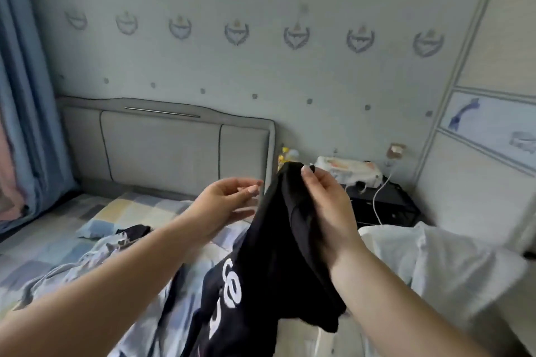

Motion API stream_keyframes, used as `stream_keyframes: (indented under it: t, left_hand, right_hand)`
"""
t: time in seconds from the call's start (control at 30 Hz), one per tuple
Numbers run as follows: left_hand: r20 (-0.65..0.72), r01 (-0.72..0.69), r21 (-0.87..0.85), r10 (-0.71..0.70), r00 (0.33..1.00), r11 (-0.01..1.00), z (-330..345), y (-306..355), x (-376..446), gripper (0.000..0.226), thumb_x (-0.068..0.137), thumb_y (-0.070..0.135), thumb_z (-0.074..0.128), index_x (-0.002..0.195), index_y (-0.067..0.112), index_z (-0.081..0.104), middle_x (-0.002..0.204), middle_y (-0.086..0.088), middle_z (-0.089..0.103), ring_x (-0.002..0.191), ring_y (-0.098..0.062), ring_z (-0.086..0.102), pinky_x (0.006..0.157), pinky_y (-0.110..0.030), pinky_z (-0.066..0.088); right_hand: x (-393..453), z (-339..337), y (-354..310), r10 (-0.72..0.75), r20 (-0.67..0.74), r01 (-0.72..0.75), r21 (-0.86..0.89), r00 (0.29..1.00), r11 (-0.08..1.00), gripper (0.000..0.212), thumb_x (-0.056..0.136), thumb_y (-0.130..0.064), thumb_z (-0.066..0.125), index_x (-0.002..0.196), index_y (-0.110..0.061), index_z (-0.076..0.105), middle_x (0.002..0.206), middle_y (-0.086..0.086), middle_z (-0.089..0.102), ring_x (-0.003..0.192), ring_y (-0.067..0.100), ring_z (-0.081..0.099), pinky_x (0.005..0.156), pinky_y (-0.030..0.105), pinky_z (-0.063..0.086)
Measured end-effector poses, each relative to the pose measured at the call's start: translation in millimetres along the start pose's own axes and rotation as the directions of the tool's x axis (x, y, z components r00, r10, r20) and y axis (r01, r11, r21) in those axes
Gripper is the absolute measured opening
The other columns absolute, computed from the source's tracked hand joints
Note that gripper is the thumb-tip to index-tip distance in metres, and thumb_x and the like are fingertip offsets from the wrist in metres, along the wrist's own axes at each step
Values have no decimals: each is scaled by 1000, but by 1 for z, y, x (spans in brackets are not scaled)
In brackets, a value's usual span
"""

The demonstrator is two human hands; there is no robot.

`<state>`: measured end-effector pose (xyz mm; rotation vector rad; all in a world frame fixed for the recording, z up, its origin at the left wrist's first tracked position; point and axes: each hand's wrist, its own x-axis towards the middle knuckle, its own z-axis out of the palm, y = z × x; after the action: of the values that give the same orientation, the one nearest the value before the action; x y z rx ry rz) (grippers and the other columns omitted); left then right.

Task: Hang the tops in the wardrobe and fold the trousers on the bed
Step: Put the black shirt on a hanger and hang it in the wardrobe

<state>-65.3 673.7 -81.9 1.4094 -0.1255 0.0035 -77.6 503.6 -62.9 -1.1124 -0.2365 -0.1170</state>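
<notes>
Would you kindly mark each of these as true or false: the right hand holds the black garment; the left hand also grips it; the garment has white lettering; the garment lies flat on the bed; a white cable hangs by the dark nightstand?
1. The right hand holds the black garment. True.
2. The left hand also grips it. False: it is open beside the garment, holding nothing.
3. The garment has white lettering. True.
4. The garment lies flat on the bed. False: it hangs raised from the right hand.
5. A white cable hangs by the dark nightstand. True.
</notes>
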Motion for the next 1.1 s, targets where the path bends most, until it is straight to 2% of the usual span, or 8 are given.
stream_keyframes:
  t: [0.23,0.37,0.5,0.63,0.77,0.93,1.0,1.1]
  left_hand:
    - [209,-269,-67,278,938,961,150,27,11,19,72,35,70,83,20,74,75,5,66,61,-4,56,62,-16,50]
    - [347,-436,34,399,849,899,228,27,17,20,74,39,78,93,37,72,86,10,70,78,-4,63,73,-18,52]
    - [425,-689,332,550,719,644,291,20,32,61,71,27,81,113,60,50,113,19,55,97,2,55,81,-15,49]
    - [483,-797,322,636,602,511,358,16,44,58,82,13,68,120,52,49,112,22,60,102,3,58,80,-10,45]
    - [515,-754,37,633,577,656,415,23,57,36,88,18,57,109,47,64,107,20,70,104,2,63,90,-12,46]
    - [636,-353,-230,415,651,907,479,21,82,27,97,15,52,94,27,76,96,-3,75,93,-15,70,76,-20,53]
    - [692,-237,-261,352,630,936,504,18,96,28,97,15,50,92,21,77,94,-8,75,88,-17,71,72,-22,54]
    - [757,-87,-315,305,578,945,537,19,116,29,98,17,49,89,17,77,88,-9,74,80,-17,70,69,-24,56]
  right_hand:
    - [-3,-86,-73,-192,-175,191,-24,966,981,22,85,-18,67,65,-26,63,78,6,62,76,21,59,65,29,50]
    - [-2,-144,-117,-259,-274,261,-27,926,965,16,86,-13,66,71,-16,60,82,15,66,79,30,63,78,45,52]
    - [-5,-192,-154,-307,-332,302,-68,892,951,15,86,-15,68,73,-13,60,84,21,66,80,36,65,82,54,52]
    - [-9,-236,-187,-430,-357,382,-198,829,903,18,82,-17,72,66,-18,65,73,6,69,76,24,68,78,42,57]
    - [-14,-285,-221,-557,-363,376,-461,747,804,12,82,-26,72,70,-27,71,73,-5,71,73,10,66,69,28,53]
    - [-23,-350,-250,-687,-221,235,-831,692,504,15,86,-29,67,79,-42,69,106,-13,59,101,-1,59,92,21,43]
    - [-26,-374,-261,-689,-148,154,-921,709,357,17,85,-30,67,87,-46,64,116,-21,52,113,-9,49,98,10,34]
    - [-26,-402,-272,-593,-187,-1,-954,783,299,19,82,-35,68,89,-50,57,103,-28,61,100,-16,53,82,1,38]
